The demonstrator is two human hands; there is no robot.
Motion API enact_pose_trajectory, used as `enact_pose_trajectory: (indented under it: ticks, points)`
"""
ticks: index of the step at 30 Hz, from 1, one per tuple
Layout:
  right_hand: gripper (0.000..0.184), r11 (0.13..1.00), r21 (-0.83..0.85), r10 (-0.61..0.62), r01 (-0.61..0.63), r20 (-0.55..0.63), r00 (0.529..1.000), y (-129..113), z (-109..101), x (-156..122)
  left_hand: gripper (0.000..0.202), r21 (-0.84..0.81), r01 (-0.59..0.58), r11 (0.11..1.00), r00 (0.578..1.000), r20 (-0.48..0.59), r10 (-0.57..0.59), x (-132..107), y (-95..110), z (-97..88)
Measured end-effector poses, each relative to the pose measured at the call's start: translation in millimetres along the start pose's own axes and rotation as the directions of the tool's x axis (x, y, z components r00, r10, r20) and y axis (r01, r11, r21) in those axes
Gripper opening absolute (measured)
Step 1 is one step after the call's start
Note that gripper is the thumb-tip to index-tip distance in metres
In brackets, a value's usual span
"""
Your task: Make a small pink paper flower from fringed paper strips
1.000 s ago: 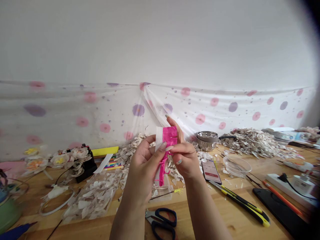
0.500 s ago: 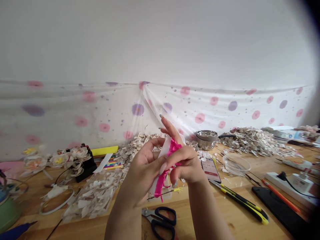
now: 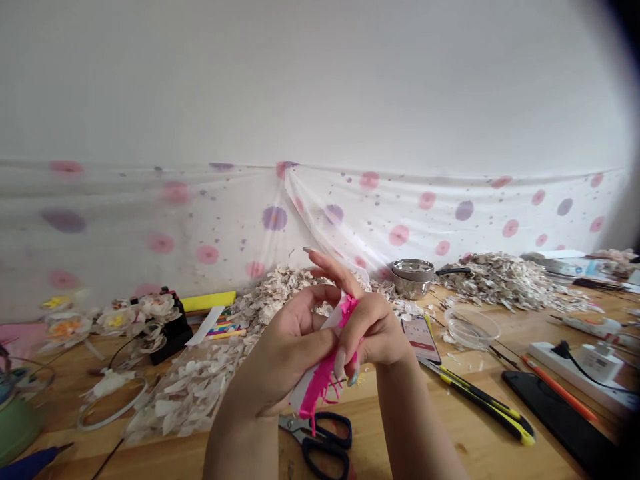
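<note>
**Two grips pinch a pink fringed strip above the scissors**

Your left grip [image 3: 285, 350] and right grip [image 3: 374, 333] are pressed together on a pink fringed paper strip [image 3: 320, 381], held in the air just above the black-handled scissors [image 3: 320, 445]. White paper [image 3: 303, 397] backs the strip's lower length. Your left fingers and thumb close around that length, while the right grip pinches the upper end, its index finger [image 3: 333, 267] raised clear. The step in hand looks like folding or wrapping the strip, though your fingers hide exactly how it lies. The next move calls for a firm, even pinch so the loose fringe does not slip.

Left of the scissors, a clear plastic bag [image 3: 173, 400] holds pale shavings on the worktop [image 3: 440, 433]. To their right lies a yellow-and-black utility knife [image 3: 480, 400]. Farther back and right of them sit a phone [image 3: 421, 339] and stacked steel bowls [image 3: 413, 279].
</note>
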State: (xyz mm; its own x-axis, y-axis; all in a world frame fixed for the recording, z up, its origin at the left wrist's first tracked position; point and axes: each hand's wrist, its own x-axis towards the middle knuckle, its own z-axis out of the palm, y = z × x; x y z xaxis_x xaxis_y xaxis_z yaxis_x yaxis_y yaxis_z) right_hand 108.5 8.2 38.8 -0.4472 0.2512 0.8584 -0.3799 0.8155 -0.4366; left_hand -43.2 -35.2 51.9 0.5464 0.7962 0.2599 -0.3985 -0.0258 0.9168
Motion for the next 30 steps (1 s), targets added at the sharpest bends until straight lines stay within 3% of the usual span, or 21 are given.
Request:
enact_pose_trajectory:
  ticks: [4,9,22,30]
  points:
    - [0.01,0.997,0.061,0.05,-0.047,-0.063,0.997,0.7,2.4,0.0,0.044,0.029,-0.028,0.999,1.0,-0.004,0.028,-0.2,-1.3,-1.0]
    - [0.019,1.0,0.008,0.024,-0.024,-0.094,0.995,-1.5,4.3,1.1,0.038,0.033,-0.056,0.998,0.998,-0.012,0.057,0.7,-2.0,-0.7]
    - [0.02,1.0,0.01,0.001,0.0,-0.137,0.991,-1.3,7.5,-0.1,0.039,-0.058,-0.115,0.992,0.992,-0.053,0.112,1.1,-3.9,-0.1]
    - [0.01,0.997,-0.007,0.073,-0.076,-0.229,0.971,-0.8,10.3,-2.3,0.042,-0.05,-0.131,0.99,0.99,-0.067,0.128,3.1,-4.3,0.2]
